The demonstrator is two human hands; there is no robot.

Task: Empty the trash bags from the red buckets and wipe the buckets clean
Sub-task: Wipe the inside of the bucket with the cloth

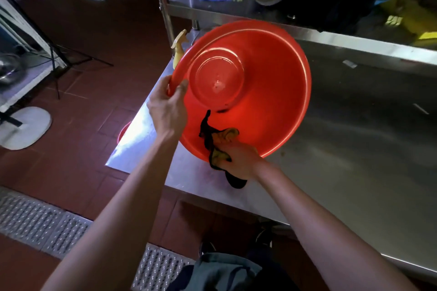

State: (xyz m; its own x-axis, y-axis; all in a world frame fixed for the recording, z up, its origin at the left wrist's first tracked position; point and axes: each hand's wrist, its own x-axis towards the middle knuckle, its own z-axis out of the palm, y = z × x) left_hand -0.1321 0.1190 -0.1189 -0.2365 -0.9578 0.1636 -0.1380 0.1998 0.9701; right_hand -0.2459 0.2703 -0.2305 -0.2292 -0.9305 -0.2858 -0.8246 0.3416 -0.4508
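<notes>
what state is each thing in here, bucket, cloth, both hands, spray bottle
red bucket: tipped on its side on the steel table, opening toward the camera, no bag inside
cloth: bunched, pressed against the bucket's inner wall
left hand: fingers grip the bucket rim
right hand: holds the cloth
spray bottle: upright behind the bucket, mostly hidden

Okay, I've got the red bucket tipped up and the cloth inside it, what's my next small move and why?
Probably sweep the cloth up the inner wall toward the bottom. The left hand grips the rim of the red bucket, tilting it on the steel table, the right hand holds the cloth at the lower wall, and dark specks show near the base.
</notes>
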